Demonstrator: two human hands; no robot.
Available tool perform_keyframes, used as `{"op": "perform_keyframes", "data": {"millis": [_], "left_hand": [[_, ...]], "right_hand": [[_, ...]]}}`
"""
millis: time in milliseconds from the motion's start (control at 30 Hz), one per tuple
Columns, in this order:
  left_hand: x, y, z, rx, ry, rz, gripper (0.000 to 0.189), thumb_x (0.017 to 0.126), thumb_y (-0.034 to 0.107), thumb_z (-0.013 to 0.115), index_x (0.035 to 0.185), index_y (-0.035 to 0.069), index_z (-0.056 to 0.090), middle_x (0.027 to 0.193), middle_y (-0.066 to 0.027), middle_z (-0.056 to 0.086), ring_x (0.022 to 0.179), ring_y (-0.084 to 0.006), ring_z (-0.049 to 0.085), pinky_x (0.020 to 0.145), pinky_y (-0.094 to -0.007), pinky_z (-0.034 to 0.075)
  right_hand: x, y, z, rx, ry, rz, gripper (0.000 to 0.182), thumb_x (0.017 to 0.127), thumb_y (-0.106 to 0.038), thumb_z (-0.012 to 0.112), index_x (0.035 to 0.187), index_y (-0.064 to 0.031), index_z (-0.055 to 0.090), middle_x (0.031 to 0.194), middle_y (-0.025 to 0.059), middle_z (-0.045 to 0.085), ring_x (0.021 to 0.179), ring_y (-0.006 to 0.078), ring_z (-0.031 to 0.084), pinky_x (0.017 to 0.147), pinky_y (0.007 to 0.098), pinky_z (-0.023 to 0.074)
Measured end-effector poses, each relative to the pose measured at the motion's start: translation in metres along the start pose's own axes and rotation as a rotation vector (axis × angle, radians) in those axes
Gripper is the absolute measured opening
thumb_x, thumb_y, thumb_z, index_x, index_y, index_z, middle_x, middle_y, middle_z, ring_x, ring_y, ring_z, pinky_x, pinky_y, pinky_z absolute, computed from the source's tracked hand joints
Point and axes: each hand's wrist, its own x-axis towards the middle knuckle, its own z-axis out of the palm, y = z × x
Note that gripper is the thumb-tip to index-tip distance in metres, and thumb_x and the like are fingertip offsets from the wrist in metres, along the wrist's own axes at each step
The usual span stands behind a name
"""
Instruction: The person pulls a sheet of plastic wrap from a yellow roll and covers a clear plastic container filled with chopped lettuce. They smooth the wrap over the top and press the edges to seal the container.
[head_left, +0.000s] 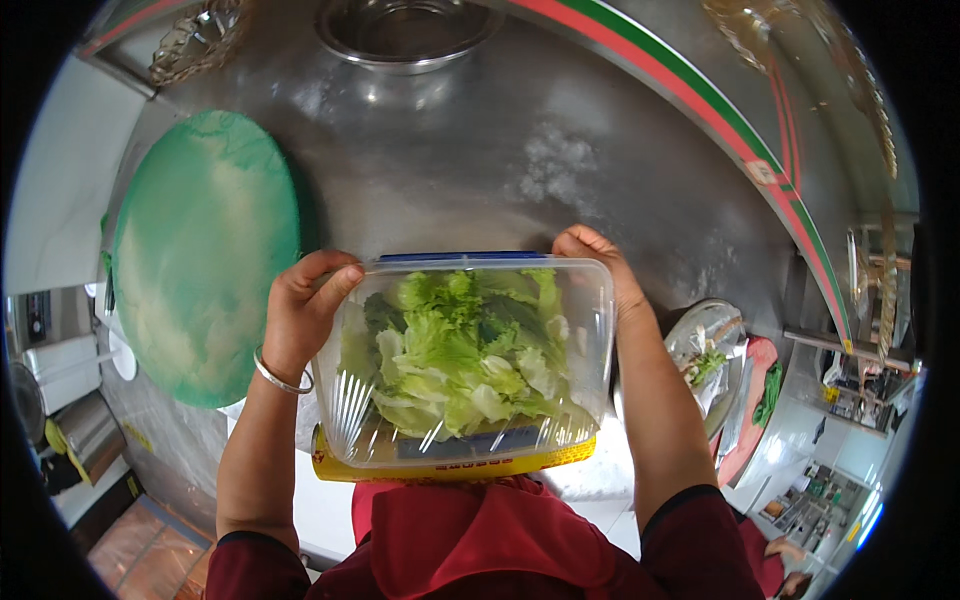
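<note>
A clear plastic container (592, 360) filled with green lettuce leaves (465, 360) is in front of me, with plastic film drawn across it. My left hand (311, 300) grips its upper left corner, thumb on the rim; a bangle is on that wrist. At the upper right corner, my right hand (596, 255) rests with bent fingers at the rim; its fingertips are partly hidden. A blue strip (465, 256) runs along the far edge. Below the container's near edge lies a yellow box (450, 472) bearing writing.
A round green cutting board (210, 262) lies on the steel counter (420, 172) at left. A steel basin (409, 56) stands at the far edge. At right are a bowl with scraps (709, 364) and a pink board (750, 412). Another person's arm (784, 549) shows at lower right.
</note>
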Motion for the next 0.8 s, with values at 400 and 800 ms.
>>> {"op": "perform_keyframes", "data": {"millis": [400, 800], "left_hand": [[0.002, -0.002, -0.006, 0.019, -0.062, -0.07, 0.023, 0.094, 0.024, 0.065, 0.096, 0.001, 0.065, 0.085, 0.001, 0.062, 0.08, -0.0068, 0.052, 0.073, -0.022, 0.042], [-0.031, 0.017, -0.02, -0.22, -0.03, -0.053, 0.062, 0.102, 0.049, 0.039, 0.138, -0.001, 0.043, 0.13, -0.0149, 0.053, 0.118, -0.0199, 0.05, 0.105, -0.0324, 0.036]], "right_hand": [[-0.086, 0.015, 0.01, -0.207, 0.256, -0.441, 0.063, 0.102, -0.05, 0.031, 0.138, -0.0006, 0.046, 0.128, 0.0138, 0.057, 0.12, 0.0211, 0.052, 0.104, 0.0317, 0.0382], [-0.153, 0.02, 0.017, -0.136, 0.58, -0.683, 0.033, 0.102, -0.025, 0.046, 0.118, 0.0013, 0.059, 0.116, 0.0108, 0.063, 0.103, 0.0177, 0.061, 0.091, 0.0305, 0.048]]}}
